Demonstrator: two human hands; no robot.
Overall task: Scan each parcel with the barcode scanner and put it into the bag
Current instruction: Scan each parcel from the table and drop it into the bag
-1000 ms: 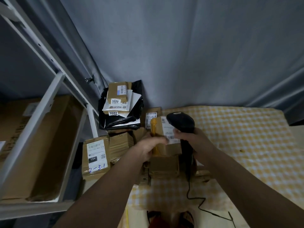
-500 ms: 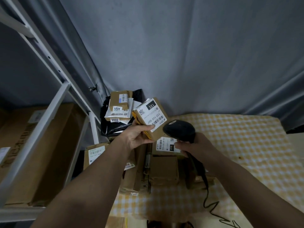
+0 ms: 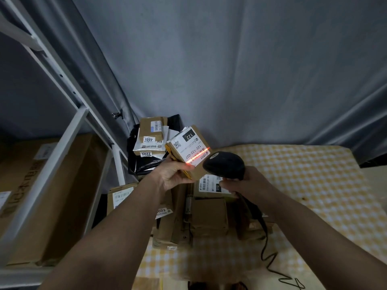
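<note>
My left hand grips a small brown parcel with a white label marked 122, held tilted above the pile. A red scan line runs across the label's barcode. My right hand holds the black barcode scanner just right of the parcel, its head aimed at the label. A black bag lies open at the back left with several labelled parcels stacked in it. More brown parcels sit on the checked cloth below my hands.
A checked yellow cloth covers the table to the right. White metal shelving with large cardboard boxes stands at the left. A grey curtain hangs behind. The scanner's black cable trails toward the near edge.
My left hand lifted the parcel off the pile and turned its label up. The scanner moved up beside it, and the red scan line now lies on the barcode.
</note>
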